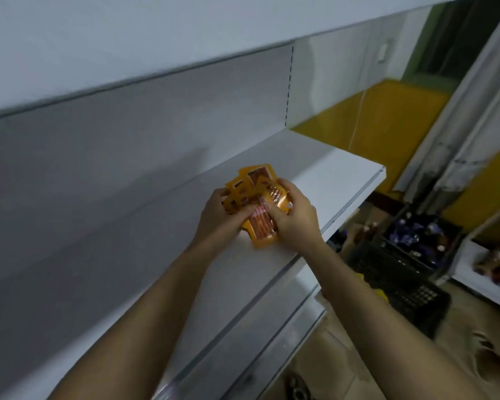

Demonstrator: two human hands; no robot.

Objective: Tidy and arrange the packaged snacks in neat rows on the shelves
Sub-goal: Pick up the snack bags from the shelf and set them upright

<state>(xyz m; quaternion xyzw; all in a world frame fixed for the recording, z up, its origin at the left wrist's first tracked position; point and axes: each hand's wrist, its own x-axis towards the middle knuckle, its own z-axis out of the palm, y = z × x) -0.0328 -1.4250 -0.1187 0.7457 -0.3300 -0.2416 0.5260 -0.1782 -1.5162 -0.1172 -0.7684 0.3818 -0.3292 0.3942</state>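
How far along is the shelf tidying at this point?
Early. No finished row shows on the white metal shelf. In hand: the left hand and right hand both grip a fanned bunch of orange snack packets on it. Left: lining them up; the dark floor crates hold more goods.

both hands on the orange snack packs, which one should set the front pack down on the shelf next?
Probably right. The right hand grips the front pack lying nearest the shelf edge, while the left hand holds the fanned packs behind it.
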